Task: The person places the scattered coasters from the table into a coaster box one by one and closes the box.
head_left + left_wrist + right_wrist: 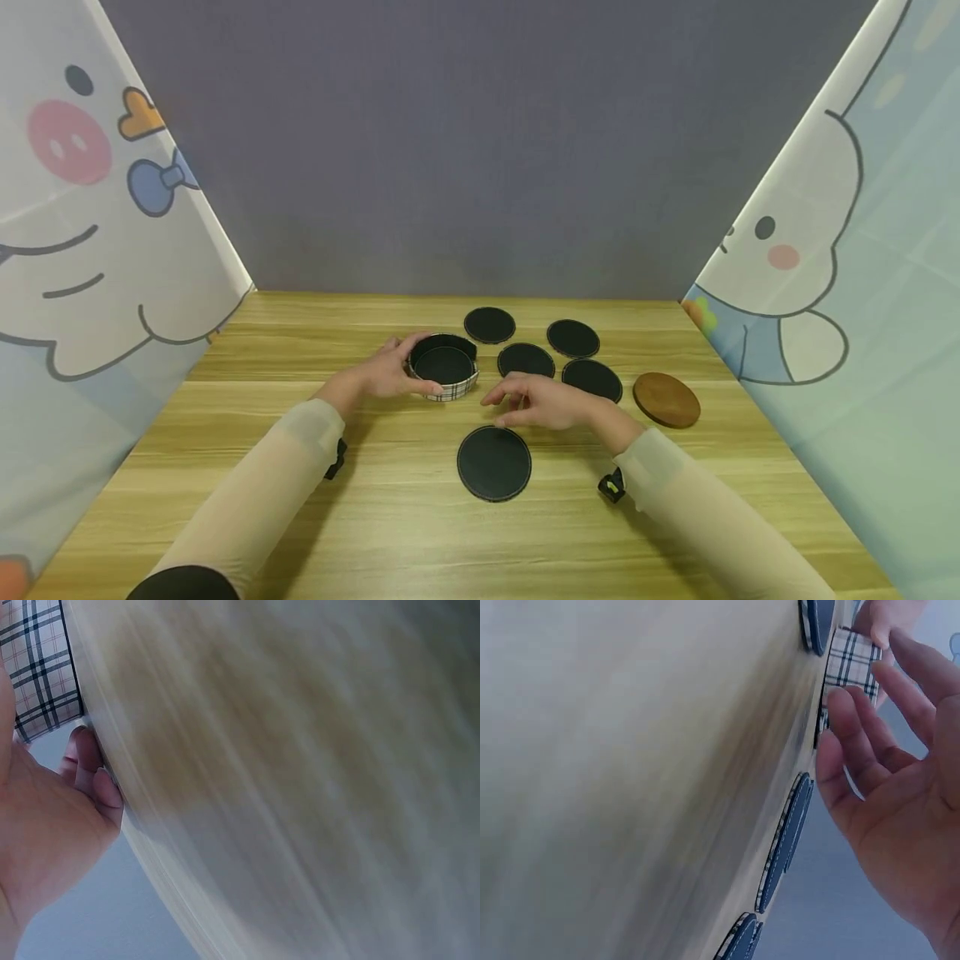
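Note:
My left hand (386, 369) grips a round, low coaster holder (456, 392) with a black inside and a plaid outer wall; its thumb lies along the front and the fingers go round the far side. A gap shows in the holder's right wall. The plaid wall (41, 667) fills the upper left corner of the left wrist view. My right hand (543, 402) hovers over the table with loosely bent fingers and nothing in them, right of the holder. Just below it lies a black round coaster (493, 464). In the right wrist view, its fingertips overlap the plaid holder (853, 660).
Several more black coasters lie behind and beside the right hand, among them a far coaster (489, 325) and a right-hand coaster (592, 380). Farther right is a brown wooden disc (667, 400). A grey panel (465, 150) rises behind the wooden table (375, 517).

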`<state>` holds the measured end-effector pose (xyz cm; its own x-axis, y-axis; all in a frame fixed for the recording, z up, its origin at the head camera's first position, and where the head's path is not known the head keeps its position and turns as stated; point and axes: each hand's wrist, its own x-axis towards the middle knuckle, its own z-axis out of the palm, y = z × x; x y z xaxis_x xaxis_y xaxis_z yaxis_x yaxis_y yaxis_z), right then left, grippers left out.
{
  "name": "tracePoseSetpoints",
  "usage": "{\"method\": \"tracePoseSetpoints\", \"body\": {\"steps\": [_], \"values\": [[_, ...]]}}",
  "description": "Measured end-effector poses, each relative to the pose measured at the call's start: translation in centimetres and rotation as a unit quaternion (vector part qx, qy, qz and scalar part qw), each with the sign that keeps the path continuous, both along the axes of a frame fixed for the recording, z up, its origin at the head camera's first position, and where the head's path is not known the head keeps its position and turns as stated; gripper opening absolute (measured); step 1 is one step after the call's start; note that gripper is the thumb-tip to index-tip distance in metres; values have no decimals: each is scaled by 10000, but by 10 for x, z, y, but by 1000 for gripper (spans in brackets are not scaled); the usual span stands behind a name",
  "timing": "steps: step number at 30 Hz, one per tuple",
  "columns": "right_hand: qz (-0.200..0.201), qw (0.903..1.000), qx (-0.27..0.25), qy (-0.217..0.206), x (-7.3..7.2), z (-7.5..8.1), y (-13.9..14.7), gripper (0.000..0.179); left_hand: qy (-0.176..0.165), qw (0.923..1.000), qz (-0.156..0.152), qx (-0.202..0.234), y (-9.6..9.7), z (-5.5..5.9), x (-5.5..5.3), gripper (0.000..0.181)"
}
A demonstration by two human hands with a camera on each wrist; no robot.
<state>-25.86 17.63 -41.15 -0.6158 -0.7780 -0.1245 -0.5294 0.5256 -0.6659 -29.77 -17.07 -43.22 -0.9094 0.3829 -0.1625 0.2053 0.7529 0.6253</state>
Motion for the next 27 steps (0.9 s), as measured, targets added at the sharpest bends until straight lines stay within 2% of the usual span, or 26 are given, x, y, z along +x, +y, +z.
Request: {"method": "tracePoseSetpoints", "body": {"steps": [3, 7, 20, 27], "values": [[140, 9994, 125, -285, 6, -3, 2, 40, 8, 10000, -7, 12, 0, 1, 1, 118], [210, 9984, 304, -417, 10, -6, 5, 43, -7, 10000, -18, 29, 0, 1, 1, 118], [372, 9981, 490, -86, 16, -9, 13, 39, -82, 10000, 4, 32, -1, -2, 0, 119], [225, 9986, 417, -236, 22, -11, 24, 33, -122, 9999, 22, 98, -1, -1, -1, 120]]}}
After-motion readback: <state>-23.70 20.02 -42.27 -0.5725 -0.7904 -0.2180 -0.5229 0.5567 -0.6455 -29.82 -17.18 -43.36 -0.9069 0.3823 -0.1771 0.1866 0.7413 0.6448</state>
